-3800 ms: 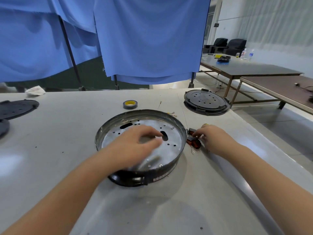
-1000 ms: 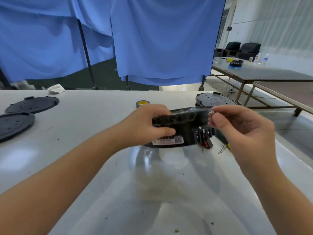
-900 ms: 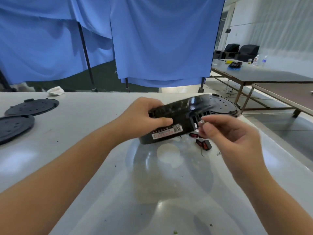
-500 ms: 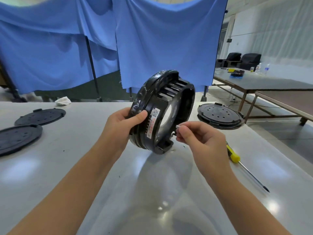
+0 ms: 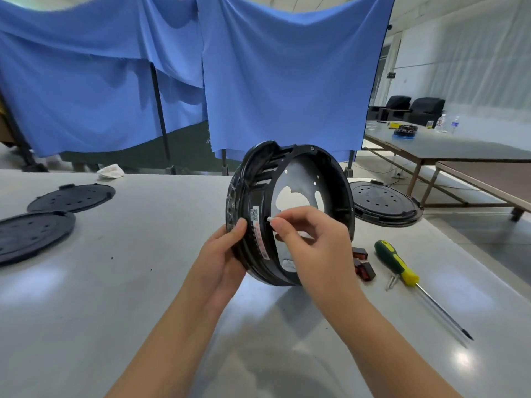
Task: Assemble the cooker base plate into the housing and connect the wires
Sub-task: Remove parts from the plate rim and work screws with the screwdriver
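Two bare hands hold a round black plastic cooker housing point(image 5: 290, 214) tipped up on its edge above a glossy grey-white worktable point(image 5: 115, 282), its open side turned toward the camera and to the right. Inside the ring sits a silvery metal base plate point(image 5: 300, 185), pierced by small round holes and larger irregular cut-outs through which pale light shows. Slotted vents run along the housing's upper left wall, and a white label with a QR code and a strip of red print lies on its outer band.

The left hand point(image 5: 221, 259) grips the housing's lower left rim, thumb pressed across the outer band and the remaining fingers curled behind it. The right hand point(image 5: 313, 242) is raised in front of the opening, thumb and forefinger pinching a small pale object point(image 5: 270, 219) against the rim beside the label; what that object is cannot be told. Its other fingers are loosely curled.

On the table to the right lie a green-and-yellow-handled screwdriver point(image 5: 402, 268), two small red-and-black rocker switches point(image 5: 364, 265) and a small silver screw point(image 5: 390, 282). A black perforated round cover point(image 5: 382, 202) rests behind the housing, and two more black perforated discs point(image 5: 51, 208) sit at the far left. A crumpled white cloth point(image 5: 110, 170) lies at the table's back edge.

Blue fabric curtains point(image 5: 258, 76) hang behind on dark poles. Farther right stand long grey tables point(image 5: 459, 147), dark armchairs point(image 5: 413, 106) and clear plastic water bottles point(image 5: 446, 123).
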A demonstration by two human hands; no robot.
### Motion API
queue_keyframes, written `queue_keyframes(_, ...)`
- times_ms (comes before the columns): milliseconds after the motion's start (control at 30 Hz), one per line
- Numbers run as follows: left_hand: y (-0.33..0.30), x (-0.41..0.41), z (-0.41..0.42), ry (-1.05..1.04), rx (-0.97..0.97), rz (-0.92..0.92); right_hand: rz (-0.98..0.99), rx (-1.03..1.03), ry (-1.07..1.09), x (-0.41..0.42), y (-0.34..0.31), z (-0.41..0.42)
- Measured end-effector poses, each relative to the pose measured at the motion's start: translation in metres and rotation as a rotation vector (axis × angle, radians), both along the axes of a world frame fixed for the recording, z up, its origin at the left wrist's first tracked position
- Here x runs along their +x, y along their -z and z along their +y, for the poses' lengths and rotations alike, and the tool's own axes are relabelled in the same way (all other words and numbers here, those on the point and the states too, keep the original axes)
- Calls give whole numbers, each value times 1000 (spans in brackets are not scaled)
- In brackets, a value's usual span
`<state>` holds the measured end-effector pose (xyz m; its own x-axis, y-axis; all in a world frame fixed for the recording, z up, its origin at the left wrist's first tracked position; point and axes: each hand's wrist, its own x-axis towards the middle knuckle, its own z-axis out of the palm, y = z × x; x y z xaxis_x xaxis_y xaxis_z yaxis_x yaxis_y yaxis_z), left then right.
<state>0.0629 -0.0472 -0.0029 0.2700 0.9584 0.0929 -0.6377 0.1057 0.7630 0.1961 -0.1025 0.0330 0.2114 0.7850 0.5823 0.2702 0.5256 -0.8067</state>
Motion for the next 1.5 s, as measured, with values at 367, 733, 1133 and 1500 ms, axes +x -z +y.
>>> queue_keyframes(367,2,-1,0,23,-11,0,52,-191,-80,4,-6,8)
queue_keyframes(733,0,-4,-2,8,61,41,371,-476,-343,9,-7,13)
queue_keyframes(1133,-9,-13,-13,-337,399,319,265,-212,-249,18,3,5)
queue_keyframes(1500,-18,-9,-32,-450,453,520,-37,-54,-13,29,30,17)
